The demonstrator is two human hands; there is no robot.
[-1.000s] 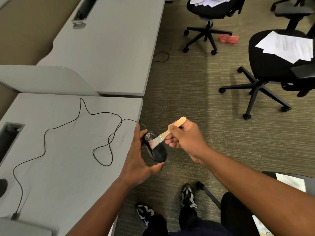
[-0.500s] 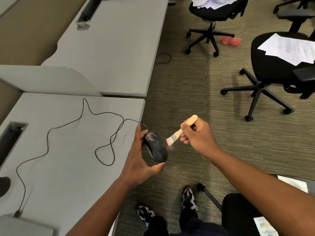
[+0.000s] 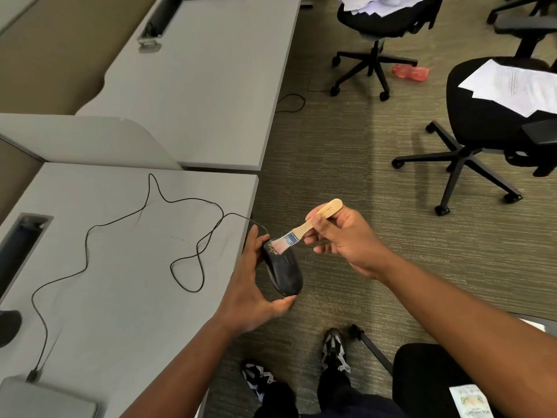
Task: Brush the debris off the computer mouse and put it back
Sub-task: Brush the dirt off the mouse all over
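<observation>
Mid-brushing: mouse (image 3: pixel 283 273) gripped in left hand (image 3: pixel 250 297) just off the worktop (image 3: pixel 120 297) edge, brush (image 3: pixel 304 229) pinched in right hand (image 3: pixel 346 239), bristles on debris (image 3: pixel 272 248). Next: sweeping specks clear.

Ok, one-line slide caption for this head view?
Left hand holds a black wired mouse beyond the desk edge while the right hand sets a wooden-handled brush on its debris-speckled front.

Stood on striped olive carpet (image 3: pixel 346 164): grey tabletop (image 3: pixel 120 282), second grey desk (image 3: pixel 205 86) beyond, black swivel chairs (image 3: pixel 482 128) heaped with white papers (image 3: pixel 512 86).
</observation>
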